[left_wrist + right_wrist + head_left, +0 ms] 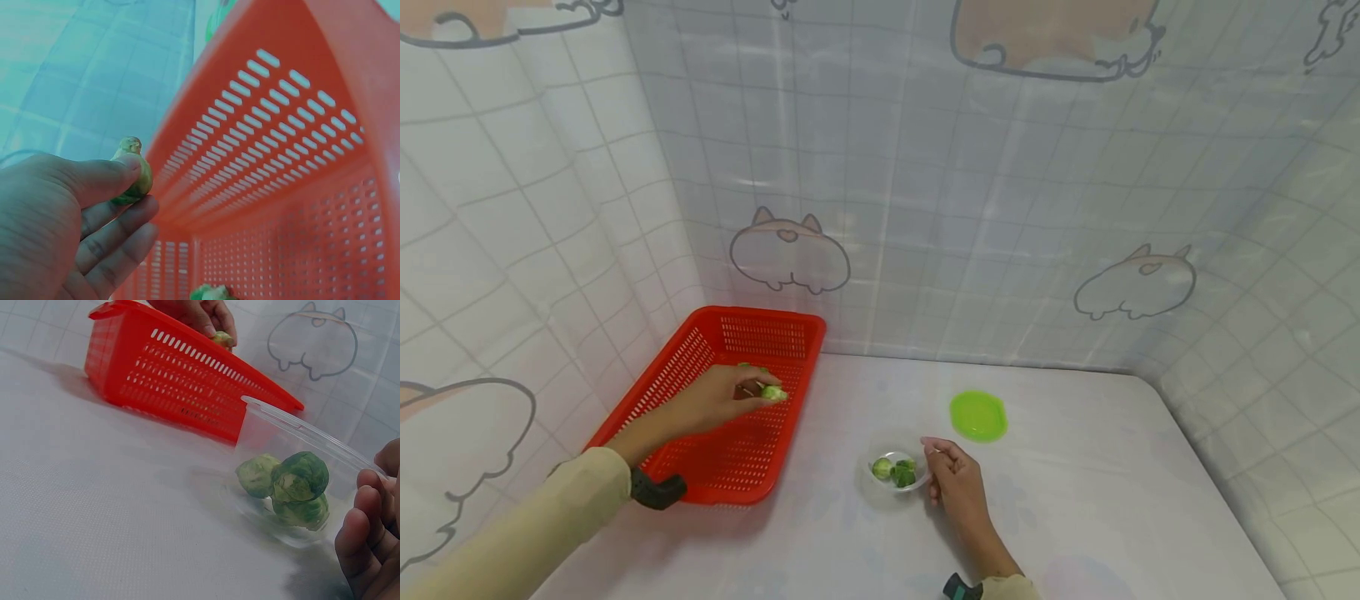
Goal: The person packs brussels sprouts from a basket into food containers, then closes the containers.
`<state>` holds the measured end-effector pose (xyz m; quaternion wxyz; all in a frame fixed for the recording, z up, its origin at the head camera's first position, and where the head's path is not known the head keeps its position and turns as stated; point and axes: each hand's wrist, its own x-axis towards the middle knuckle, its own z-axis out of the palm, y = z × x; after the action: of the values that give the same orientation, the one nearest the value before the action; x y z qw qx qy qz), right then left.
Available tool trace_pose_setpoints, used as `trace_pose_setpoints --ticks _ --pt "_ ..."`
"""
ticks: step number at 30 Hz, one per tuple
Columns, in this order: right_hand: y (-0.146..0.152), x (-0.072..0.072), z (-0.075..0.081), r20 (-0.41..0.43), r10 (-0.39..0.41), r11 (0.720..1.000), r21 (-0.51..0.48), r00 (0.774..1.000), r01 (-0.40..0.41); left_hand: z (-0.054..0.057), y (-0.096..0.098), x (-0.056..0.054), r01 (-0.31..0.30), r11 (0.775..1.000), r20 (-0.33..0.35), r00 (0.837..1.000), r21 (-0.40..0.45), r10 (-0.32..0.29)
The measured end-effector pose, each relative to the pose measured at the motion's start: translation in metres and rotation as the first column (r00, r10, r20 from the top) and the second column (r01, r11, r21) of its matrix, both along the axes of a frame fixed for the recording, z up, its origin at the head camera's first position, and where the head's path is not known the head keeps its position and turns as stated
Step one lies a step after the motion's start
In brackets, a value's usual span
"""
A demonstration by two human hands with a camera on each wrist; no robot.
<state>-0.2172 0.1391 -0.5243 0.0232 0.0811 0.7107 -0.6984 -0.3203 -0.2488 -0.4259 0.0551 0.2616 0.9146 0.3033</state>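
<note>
**Left hand pinches a Brussels sprout over the red basket; right hand holds the rim of the clear bowl**

The left hand (718, 400) grips a pale green Brussels sprout (772, 392) between thumb and fingers, above the red basket (722, 458). The thumb covers part of that sprout in the left wrist view, with its stem end showing above the thumb. More green shows inside the basket, mostly behind the hand from the head; the left wrist camera catches only the top of another sprout (211, 292), cut by the lower edge, so how many lie there cannot be told.

The right hand (958, 483) is at the near right side of the clear bowl (281, 434), its fingers curled and the rim held between thumb and fingertips. The exact contact is hard to make out, since the right wrist view crops most of this hand. Three sprouts (300, 477) sit in the bowl, the lowest partly hidden behind the one above. The bowl's transparent wall fades into the white worktop (850, 550) in the head view.

A green lid (978, 416) lies beyond the right hand, apart from the bowl. A dark wrist strap (657, 490) shows at the left sleeve (587, 492); the right one is cut off below. A green patch (220, 17) atop the left wrist view is too blurred to identify.
</note>
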Motion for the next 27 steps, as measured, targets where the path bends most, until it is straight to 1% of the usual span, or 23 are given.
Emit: trace_pose_setpoints --ticks 3,10,19,23,27 --pt "0.0 0.0 0.0 0.002 -0.001 1.0 0.001 1.0 0.001 0.001 0.007 0.001 0.009 1.0 -0.002 1.0 0.008 -0.009" --pt "0.0 0.0 0.001 0.004 0.002 1.0 -0.002 1.0 -0.002 0.001 0.022 0.005 0.064 0.998 -0.031 0.998 0.029 -0.063" --pt "0.0 0.002 0.004 0.0 0.004 1.0 -0.015 1.0 -0.004 0.008 0.039 0.013 0.1 0.994 0.008 0.995 0.035 -0.101" --pt "0.0 0.002 0.004 0.001 0.006 1.0 -0.019 1.0 -0.006 0.009 0.045 0.017 0.126 0.991 0.006 0.992 0.041 -0.126" --pt "0.001 0.002 0.003 0.0 0.011 1.0 -0.024 1.0 -0.011 0.012 0.052 0.021 0.133 0.99 0.004 0.991 0.044 -0.134"
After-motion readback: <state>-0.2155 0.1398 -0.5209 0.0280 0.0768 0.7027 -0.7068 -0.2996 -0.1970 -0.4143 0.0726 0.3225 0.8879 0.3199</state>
